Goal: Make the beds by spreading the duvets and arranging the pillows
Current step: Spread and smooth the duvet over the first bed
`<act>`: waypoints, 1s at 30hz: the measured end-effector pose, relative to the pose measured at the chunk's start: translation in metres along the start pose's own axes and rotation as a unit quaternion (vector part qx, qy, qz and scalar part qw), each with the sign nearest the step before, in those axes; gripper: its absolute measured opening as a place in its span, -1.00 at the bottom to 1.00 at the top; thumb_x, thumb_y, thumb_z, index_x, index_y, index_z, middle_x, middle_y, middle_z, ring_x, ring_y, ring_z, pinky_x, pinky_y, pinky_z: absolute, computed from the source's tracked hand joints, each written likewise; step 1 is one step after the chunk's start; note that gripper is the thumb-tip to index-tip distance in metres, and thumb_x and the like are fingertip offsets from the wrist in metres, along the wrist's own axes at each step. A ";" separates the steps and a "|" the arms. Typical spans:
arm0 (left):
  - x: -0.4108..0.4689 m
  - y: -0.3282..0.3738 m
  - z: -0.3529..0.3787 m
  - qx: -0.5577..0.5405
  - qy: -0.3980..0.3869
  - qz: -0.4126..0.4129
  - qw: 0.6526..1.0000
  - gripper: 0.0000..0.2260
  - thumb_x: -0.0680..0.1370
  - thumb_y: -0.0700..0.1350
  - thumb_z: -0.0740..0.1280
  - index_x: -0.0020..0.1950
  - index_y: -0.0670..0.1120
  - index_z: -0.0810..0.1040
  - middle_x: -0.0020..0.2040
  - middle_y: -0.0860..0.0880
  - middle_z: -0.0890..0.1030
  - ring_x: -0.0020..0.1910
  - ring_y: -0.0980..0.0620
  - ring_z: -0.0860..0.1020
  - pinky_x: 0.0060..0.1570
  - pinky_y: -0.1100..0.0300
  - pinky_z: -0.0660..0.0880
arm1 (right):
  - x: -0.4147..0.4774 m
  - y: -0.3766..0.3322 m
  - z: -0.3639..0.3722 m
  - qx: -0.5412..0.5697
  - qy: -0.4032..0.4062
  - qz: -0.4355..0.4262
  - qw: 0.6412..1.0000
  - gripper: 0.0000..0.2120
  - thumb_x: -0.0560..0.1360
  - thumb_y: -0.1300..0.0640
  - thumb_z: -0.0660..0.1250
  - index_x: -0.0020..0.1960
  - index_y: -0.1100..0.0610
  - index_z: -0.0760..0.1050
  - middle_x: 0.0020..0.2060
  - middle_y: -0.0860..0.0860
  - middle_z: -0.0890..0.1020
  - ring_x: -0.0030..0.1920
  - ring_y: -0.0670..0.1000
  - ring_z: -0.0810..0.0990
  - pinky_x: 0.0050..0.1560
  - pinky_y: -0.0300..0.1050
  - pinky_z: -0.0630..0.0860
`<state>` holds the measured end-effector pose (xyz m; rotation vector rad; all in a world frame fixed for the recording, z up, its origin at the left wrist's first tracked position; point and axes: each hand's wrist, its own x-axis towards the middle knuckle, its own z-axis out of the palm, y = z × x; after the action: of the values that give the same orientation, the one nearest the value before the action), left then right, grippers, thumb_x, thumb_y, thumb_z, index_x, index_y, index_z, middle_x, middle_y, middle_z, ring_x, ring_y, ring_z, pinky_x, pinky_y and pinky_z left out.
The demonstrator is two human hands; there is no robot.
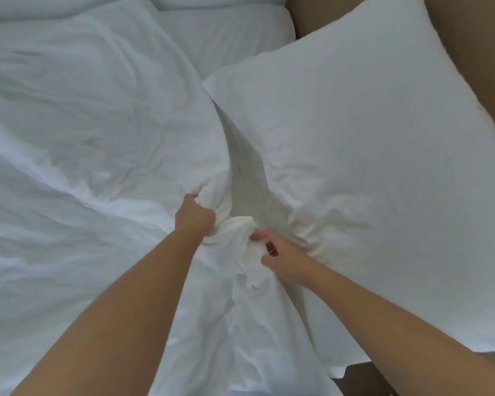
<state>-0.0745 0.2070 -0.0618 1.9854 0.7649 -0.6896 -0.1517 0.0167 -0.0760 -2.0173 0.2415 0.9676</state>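
Near the middle of the bed, 2 bare forearms reach forward and converge. The left hand [195, 216] is fisted, knuckles up, around a thick bunch of the duvet [83, 124]. The right hand [280, 257] sits just beside it, fingers curled and pinching the same gathered corner. The duvet is white, soft and heavily creased, and covers the left side, its folds fanning out from the grip. The pillow [369, 124] is white, plump and roughly rectangular. It lies flat on the right against a brown surface [469, 38], turned diagonally, with its long axis running from far to near.
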 end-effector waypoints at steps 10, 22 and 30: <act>-0.040 -0.012 -0.071 -0.034 -0.167 0.102 0.980 -0.46 0.43 -0.42 0.10 0.32 -0.02 0.47 0.12 -0.02 0.61 0.10 -0.03 0.56 -0.01 0.17 0.51 | 0.067 -0.157 0.000 0.145 0.012 0.055 0.988 -0.36 0.46 -0.33 0.27 0.39 0.02 0.32 0.22 -0.01 0.54 0.16 0.06 0.56 0.20 0.06 0.49; -0.039 0.030 -0.056 -0.148 -0.168 0.200 0.954 -0.47 0.50 -0.22 0.24 0.46 0.05 0.29 0.26 0.09 0.53 0.21 0.12 0.51 0.25 0.12 0.45 | 0.111 -0.220 -0.071 -0.066 0.284 -0.097 0.951 -0.65 0.56 0.19 0.14 0.30 0.13 0.50 0.23 0.14 0.58 0.23 0.16 0.52 0.13 -0.15 0.38; -0.062 0.183 -0.002 -0.231 -0.167 0.286 0.915 -0.58 0.49 -0.39 0.14 0.19 0.03 0.49 0.00 0.04 0.60 -0.02 0.05 0.57 0.05 0.10 0.54 | 0.071 -0.256 -0.236 -0.011 0.387 -0.201 0.900 -0.66 0.49 0.30 0.10 0.04 0.16 0.63 -0.07 0.04 0.64 -0.07 0.04 0.55 -0.10 -0.20 0.39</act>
<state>0.0197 0.1153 0.0798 1.4856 0.0964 -0.4227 0.1510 0.0027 0.1097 -2.2616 0.2188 -0.1235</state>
